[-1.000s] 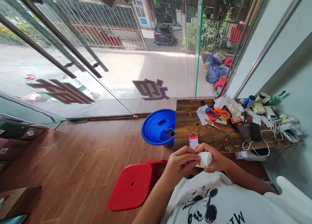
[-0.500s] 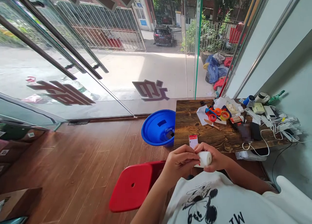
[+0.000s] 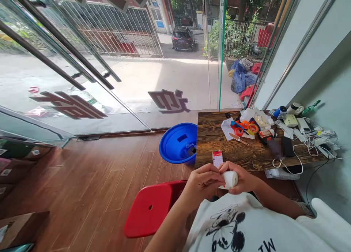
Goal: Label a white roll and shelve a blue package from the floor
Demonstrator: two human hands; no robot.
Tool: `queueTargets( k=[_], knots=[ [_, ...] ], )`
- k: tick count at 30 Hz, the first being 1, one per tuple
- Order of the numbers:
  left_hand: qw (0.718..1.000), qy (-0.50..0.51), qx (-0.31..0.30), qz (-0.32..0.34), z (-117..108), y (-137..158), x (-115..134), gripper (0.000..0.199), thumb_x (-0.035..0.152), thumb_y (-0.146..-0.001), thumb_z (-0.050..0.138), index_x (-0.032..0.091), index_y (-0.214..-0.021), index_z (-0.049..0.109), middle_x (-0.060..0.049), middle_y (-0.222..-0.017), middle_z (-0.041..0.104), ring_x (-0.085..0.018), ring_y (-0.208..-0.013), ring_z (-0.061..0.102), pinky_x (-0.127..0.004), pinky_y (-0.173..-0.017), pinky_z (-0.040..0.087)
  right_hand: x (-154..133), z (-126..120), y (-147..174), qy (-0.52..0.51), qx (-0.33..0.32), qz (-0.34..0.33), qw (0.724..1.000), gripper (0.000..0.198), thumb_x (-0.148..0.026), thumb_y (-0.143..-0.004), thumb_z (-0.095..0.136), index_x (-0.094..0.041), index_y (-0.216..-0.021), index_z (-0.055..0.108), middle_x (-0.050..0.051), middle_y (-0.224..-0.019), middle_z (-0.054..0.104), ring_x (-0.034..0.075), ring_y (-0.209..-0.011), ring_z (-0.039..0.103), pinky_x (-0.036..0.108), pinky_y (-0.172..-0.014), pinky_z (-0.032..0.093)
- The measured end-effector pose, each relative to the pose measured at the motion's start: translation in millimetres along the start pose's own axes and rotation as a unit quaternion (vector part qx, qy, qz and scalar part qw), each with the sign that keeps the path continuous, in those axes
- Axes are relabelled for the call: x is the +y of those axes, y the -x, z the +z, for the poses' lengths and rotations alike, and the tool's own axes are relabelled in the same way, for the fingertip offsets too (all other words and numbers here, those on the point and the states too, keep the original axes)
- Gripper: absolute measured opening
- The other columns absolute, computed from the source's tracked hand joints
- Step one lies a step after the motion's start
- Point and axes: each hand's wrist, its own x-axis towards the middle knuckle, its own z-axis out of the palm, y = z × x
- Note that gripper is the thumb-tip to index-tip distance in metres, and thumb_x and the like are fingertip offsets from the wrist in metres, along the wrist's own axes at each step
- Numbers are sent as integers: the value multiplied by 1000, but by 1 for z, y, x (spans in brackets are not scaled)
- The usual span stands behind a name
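One white cylinder [image 3: 230, 179], dark-patched blue basin [image 3: 170, 144]

Daylight floods in here through the glass front [image 3: 175, 87], whitening the pavement [image 3: 131, 72]; edges look stretched, and 1 tabletop patch [image 3: 275, 148] is pixelated.

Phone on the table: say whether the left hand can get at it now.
Likely yes: the phone lies just beyond the left hand, its upper part uncovered, though that hand would likely have to let go of the white object, which the right hand also holds.
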Motion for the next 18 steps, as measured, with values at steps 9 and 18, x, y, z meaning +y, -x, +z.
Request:
queueTargets(
  k=[9,18],
  knots=[
    [1000,-5,-15,-11,-4,-3,1,15,30,-92,71,21,-85,81,-6,-80,71,-13,-66,67,-21,-61,58,-2,-3,0,21,5,15,1000,62,-64,-74,82,-23,-111,54,5,-108,55,20,-93,52,33,-79,44],
    [974,-168,2,153,2,0,3,18,20,-102,52,17,-94,68,-7,-87,71,-14,-75,68,-23,-69,56,0,-3,0,4,8,-3,1000,62,-64,-74,83,-24,-113,56,6,-113,57,23,-101,55,37,-86,44]
  ],
)
